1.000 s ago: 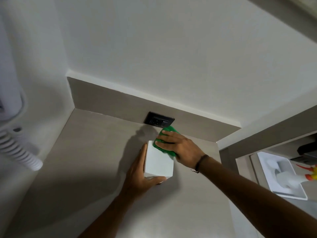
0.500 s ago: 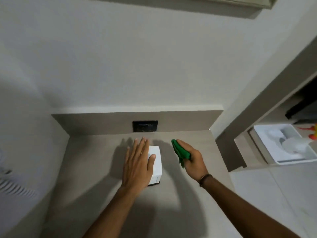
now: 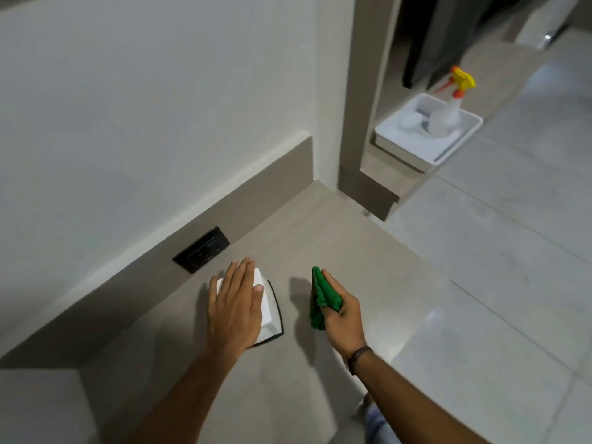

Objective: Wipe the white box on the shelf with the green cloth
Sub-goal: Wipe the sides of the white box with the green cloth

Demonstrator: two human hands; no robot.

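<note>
The white box stands on the beige shelf close to the back wall. My left hand lies flat over its top with fingers spread, hiding most of it. To the right of the box, a short gap away, my right hand grips the bunched green cloth, which hangs apart from the box and does not touch it.
A black wall socket sits in the low backsplash just behind the box. To the right, a white tray holds a spray bottle with a yellow and orange trigger. Pale floor tiles lie beyond the shelf's right edge.
My right hand has lifted the cloth off the box and drawn it to the right. My left hand shifted from gripping the box's side to resting on top. The view swung right.
</note>
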